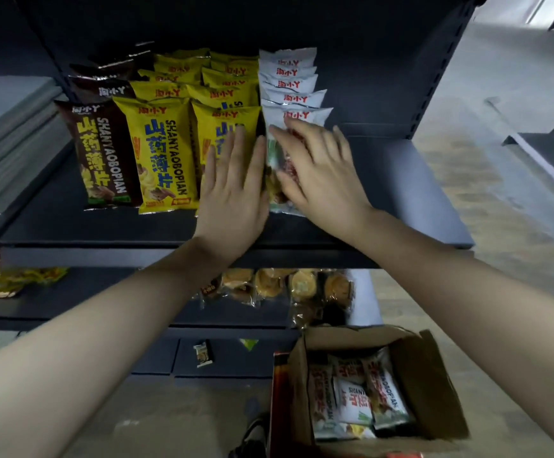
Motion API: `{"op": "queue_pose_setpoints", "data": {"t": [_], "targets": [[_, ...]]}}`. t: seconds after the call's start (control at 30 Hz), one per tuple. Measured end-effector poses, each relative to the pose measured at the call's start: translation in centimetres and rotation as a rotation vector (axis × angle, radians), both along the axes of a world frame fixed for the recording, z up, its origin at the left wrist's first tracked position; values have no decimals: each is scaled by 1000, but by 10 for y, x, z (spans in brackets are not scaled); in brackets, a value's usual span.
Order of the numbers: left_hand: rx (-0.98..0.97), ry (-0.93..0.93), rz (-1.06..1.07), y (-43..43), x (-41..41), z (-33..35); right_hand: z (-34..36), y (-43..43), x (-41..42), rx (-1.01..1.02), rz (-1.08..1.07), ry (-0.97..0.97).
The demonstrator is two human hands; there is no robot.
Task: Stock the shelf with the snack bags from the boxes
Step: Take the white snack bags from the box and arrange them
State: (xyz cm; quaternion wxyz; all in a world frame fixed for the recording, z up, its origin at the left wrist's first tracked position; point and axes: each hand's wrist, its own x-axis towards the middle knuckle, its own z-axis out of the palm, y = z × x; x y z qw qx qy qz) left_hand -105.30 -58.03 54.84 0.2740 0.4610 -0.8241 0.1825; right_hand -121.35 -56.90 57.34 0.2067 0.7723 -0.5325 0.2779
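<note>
On the shelf (401, 200), the left hand (232, 193) lies flat, fingers straight, on the front yellow bag (226, 122), the right hand (322, 173) rests spread-fingered on the adjacent front white bag (305, 115), and the box (434, 375) at near right holds more bags (351, 401).

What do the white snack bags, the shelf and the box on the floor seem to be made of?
White snack bags: probably glossy plastic film; they shine and have crimped top seams.
Shelf: likely painted metal, dark and matte; a thin flat board with crisp edges.
Box: brown cardboard, matte, with folded flaps.
</note>
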Motion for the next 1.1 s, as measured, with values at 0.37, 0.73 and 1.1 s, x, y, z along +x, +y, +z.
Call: {"op": "queue_pose_setpoints", "data": {"t": [0.37, 0.73, 1.1], "targets": [[309, 65, -454, 126, -67, -65, -60, 156, -71, 311, 25, -124], [1171, -310, -261, 198, -94, -169, -193, 236, -139, 950, -188, -186], [1583, -170, 217, 187, -136, -273, -305, 214, -164, 1465, -537, -378]]}}
